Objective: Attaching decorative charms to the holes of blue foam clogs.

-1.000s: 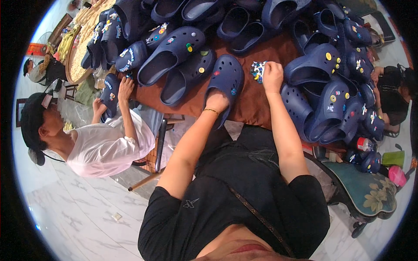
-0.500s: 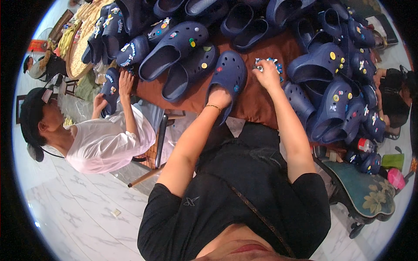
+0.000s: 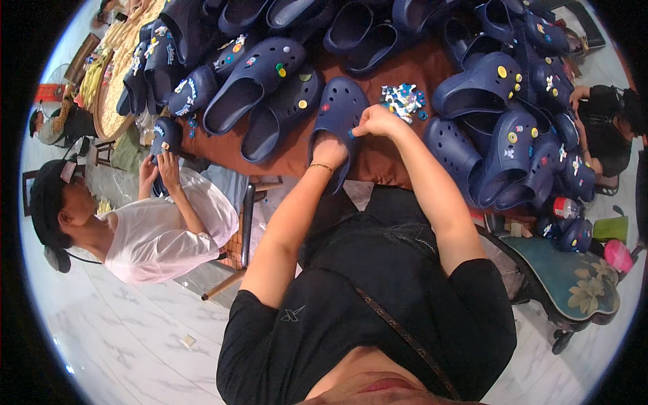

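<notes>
Navy clog [image 3: 337,101]: toe pointing away from the wearer, heel end at the near edge of the table; a red charm [image 3: 325,108] sits on the upper, a blue charm [image 3: 352,133] low on its right side.
Left hand [image 3: 329,150]: pushed into the clog's foot opening up to about the wrist, gold-coloured bracelet [image 3: 322,166] outside; fingers are hidden inside, so can't tell how far they're open or whether they grip.
Right hand [image 3: 379,123]: thumb and forefinger pinched together at the right side of the same clog, right by the blue charm (can't tell if they have hold of it or only touch).
Charm pile [image 3: 403,101]: white, blue and dark pieces heaped loose on the cloth, just beyond the right hand.
Brown cloth [image 3: 432,64]: covers the table under clogs and charms.
Clogs at left: a plain-holed navy clog with a yellow charm [image 3: 280,118] lies next to the worked one; another with a green-yellow charm [image 3: 253,81] overlaps it.
Clogs at right: stacked group, nearest one charmless [image 3: 453,152], others dotted with yellow and white charms.
Co-worker [image 3: 169,233]: white shirt, dark cap, both hands on a navy clog [image 3: 164,138].
</notes>
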Motion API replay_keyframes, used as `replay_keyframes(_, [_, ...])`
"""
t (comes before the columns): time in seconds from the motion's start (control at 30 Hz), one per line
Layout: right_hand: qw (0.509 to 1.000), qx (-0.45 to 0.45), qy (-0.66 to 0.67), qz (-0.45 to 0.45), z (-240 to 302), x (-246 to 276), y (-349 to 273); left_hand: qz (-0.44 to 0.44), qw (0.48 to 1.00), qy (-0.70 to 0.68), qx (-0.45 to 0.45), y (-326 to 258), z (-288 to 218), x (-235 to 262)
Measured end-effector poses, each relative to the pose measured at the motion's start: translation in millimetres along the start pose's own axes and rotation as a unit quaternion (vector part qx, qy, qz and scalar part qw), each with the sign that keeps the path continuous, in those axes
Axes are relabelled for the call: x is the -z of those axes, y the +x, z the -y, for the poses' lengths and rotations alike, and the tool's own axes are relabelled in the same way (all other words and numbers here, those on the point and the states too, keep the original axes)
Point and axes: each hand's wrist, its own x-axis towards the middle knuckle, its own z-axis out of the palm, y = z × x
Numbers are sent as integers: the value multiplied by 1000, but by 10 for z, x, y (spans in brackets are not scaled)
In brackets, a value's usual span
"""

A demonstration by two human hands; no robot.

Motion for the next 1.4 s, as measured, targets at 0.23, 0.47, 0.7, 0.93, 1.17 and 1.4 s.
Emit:
replay_keyframes(0.23, [903, -83, -189, -378, -300, 441, 29, 89, 987, 100, -88, 8, 42, 100])
replay_keyframes(0.47, [898, -113, -261, -337, -319, 532, 104, 34, 999, 7, -6, -6, 28, 21])
replay_keyframes(0.7, [909, -61, -220, -348, -555, 541, 165, 10, 1000, -19, -5, 24, 35, -5])
replay_keyframes(0.93, [927, -51, -131, -348, -593, 594, 186, 0, 1000, -5, -17, 11, 22, 6])
replay_keyframes(1.17, [971, 30, -22, -235, -475, 672, 122, 0, 999, -5, -34, -58, -55, 137])
replay_keyframes(1.4, [985, 91, -130, -73, -364, 506, 42, -7, 998, 14, -53, 47, 96, -61])
